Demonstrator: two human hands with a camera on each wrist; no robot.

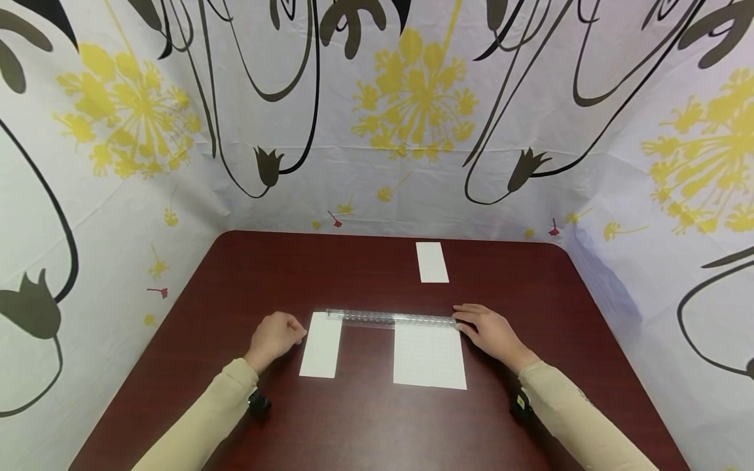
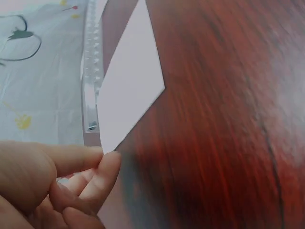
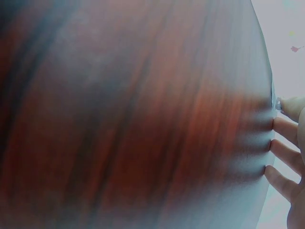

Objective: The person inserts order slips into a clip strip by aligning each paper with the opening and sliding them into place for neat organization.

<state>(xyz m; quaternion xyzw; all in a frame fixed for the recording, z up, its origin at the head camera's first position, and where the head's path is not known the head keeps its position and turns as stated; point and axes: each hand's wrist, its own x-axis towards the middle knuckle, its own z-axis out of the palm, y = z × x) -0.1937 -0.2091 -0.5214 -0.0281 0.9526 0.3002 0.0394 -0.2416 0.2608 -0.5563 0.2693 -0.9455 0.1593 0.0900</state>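
Note:
My left hand point(image 1: 277, 339) pinches the edge of a narrow white sheet of paper point(image 1: 321, 350) between thumb and finger. In the left wrist view the pinched corner point(image 2: 110, 149) of that paper shows at the fingertips. A clear ruler point(image 1: 377, 318) lies across the tops of this strip and a wider white paper point(image 1: 430, 356) to its right. At the ruler's right end my right hand point(image 1: 491, 333) rests with fingers extended, the thumb by the ruler's end and the fingertips point(image 3: 271, 145) on the table.
Farther back on the dark red wooden table point(image 1: 283, 275) lies another small white paper point(image 1: 432, 261). A white cloth point(image 1: 330, 150) printed with yellow flowers and dark stems hangs around the table's back and sides. Black wrist devices point(image 1: 259, 403) sit under both sleeves.

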